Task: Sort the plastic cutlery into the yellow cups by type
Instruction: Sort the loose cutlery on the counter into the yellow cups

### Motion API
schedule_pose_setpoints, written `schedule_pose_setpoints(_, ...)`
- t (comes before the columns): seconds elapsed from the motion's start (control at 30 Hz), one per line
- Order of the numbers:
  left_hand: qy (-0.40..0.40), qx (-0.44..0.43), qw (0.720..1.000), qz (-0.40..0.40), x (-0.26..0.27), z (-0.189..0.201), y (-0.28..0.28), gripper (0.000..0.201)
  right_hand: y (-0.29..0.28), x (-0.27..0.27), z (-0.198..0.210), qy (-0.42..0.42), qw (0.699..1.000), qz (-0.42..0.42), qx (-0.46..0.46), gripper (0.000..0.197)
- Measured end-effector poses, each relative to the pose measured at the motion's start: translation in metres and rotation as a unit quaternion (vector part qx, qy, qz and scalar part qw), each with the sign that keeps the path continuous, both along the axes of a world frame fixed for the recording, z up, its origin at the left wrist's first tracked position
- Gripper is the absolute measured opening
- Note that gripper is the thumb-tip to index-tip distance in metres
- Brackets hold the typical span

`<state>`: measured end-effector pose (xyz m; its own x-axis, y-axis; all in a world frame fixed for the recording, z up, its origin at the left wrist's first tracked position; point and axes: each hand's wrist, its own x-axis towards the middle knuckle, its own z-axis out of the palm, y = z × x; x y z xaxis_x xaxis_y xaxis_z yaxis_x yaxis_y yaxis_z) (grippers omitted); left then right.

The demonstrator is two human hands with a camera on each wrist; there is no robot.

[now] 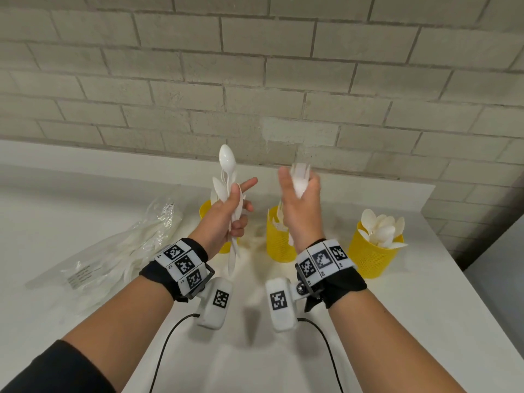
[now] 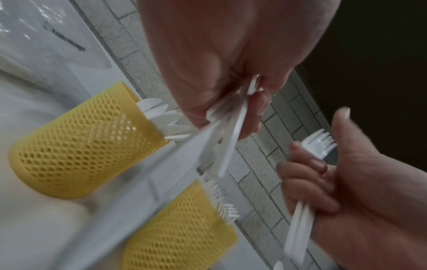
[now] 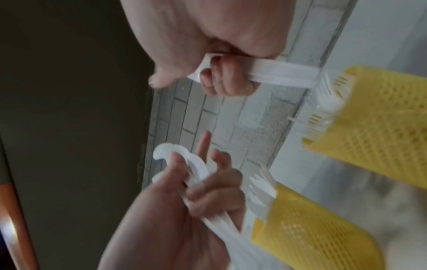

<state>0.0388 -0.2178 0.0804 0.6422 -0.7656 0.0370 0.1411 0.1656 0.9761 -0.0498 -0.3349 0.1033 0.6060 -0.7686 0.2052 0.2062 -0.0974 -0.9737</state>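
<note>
Gripping a bundle of smooth white plastic spoons (image 1: 226,177), your left hand (image 1: 226,219) sits left of centre in the head view, fingers (image 1: 239,226) curled round the thin handles, index finger stretched out. Your right hand (image 1: 300,205), just right of centre, is closed round a cluster of white forks (image 2: 320,144), tines poking above the fist in the left wrist view. Below the hands, three yellow perforated mesh cups stand in a row on the glossy white tabletop (image 1: 283,350): the left cup (image 1: 204,212) holds flat blades, the middle cup (image 1: 279,245) holds forks, the right cup (image 1: 374,256) holds rounded spoon bowls. A crinkled clear plastic bag (image 1: 113,251) with more cutlery lies at the left.
</note>
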Motion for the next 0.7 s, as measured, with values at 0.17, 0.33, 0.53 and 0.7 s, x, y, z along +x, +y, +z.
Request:
schedule_pose_setpoints(0.17, 0.002, -0.010, 1.000, -0.020, -0.001, 0.007, 0.007, 0.043, 0.020, 0.014, -0.015, 0.097, 0.987, 0.124, -0.024, 0.016)
schedule_pose_setpoints(0.33, -0.039, 0.023, 0.999, 0.023, 0.006, 0.009, 0.017, 0.043, 0.020, 0.029, 0.002, 0.101, 0.982, 0.139, -0.083, 0.005)
schedule_pose_setpoints(0.53, -0.089, 0.051, 0.990, 0.101, 0.023, 0.005, 0.037, 0.034, -0.005, 0.050, 0.051, -0.009, 0.999, -0.010, -0.049, 0.012)
schedule_pose_setpoints(0.7, -0.139, 0.081, 0.974, 0.159, 0.029, -0.004, 0.041, 0.024, 0.006, 0.079, 0.039, 0.043, 0.991, -0.010, -0.123, 0.016)
